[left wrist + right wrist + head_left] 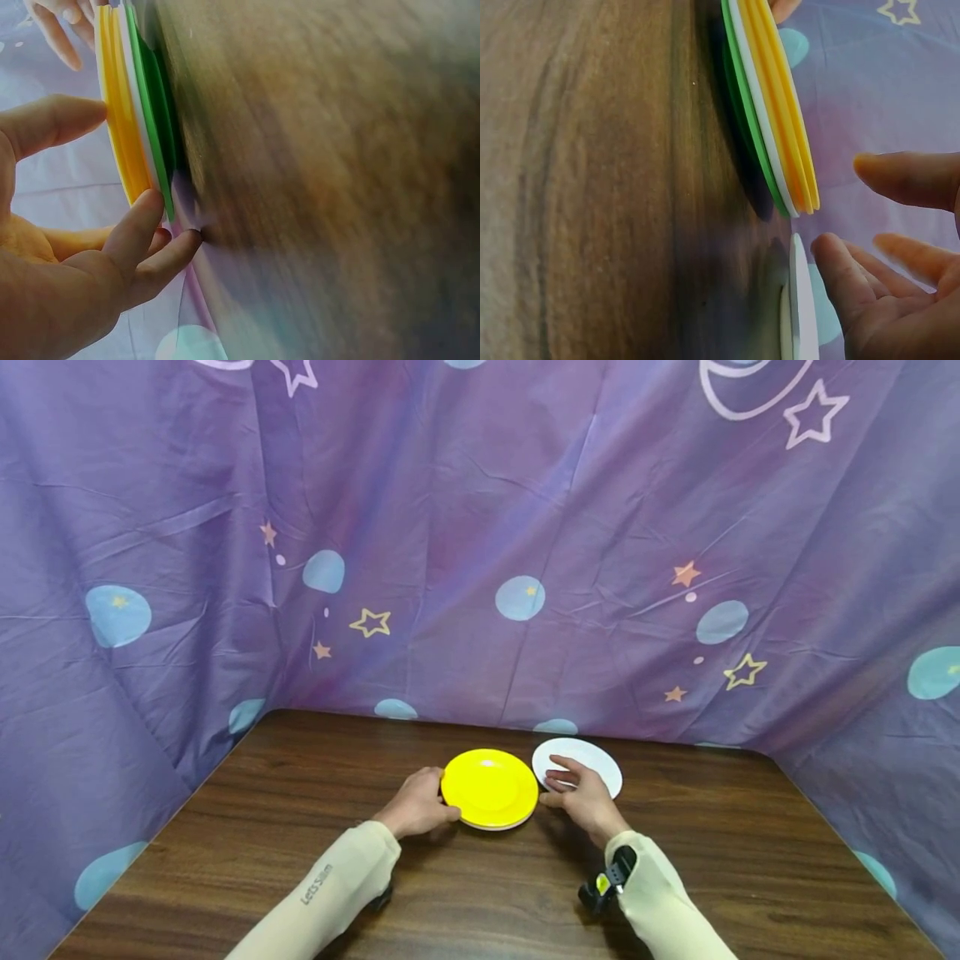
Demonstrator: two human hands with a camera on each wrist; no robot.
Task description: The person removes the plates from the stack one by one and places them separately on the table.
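Observation:
A stack of plates stands on the table with a yellow plate [491, 789] on top. Seen edge-on in the left wrist view, more than one yellow rim lies above a white plate rim and a green plate [154, 112] at the bottom. My left hand [422, 803] holds the left side of the stack, its thumb at the upper yellow rim and fingertips along the lower edges. To the right, my right hand [583, 793] is apart from the stack, fingers spread and slightly bent. It holds nothing and overlaps a separate white plate [603, 768] in the head view.
The brown wooden table [300, 777] reaches back to a purple curtain [420, 543] printed with stars and moons. The white plate lies just right of and behind the stack, close to its rim. A black device [609, 881] is strapped at my right wrist.

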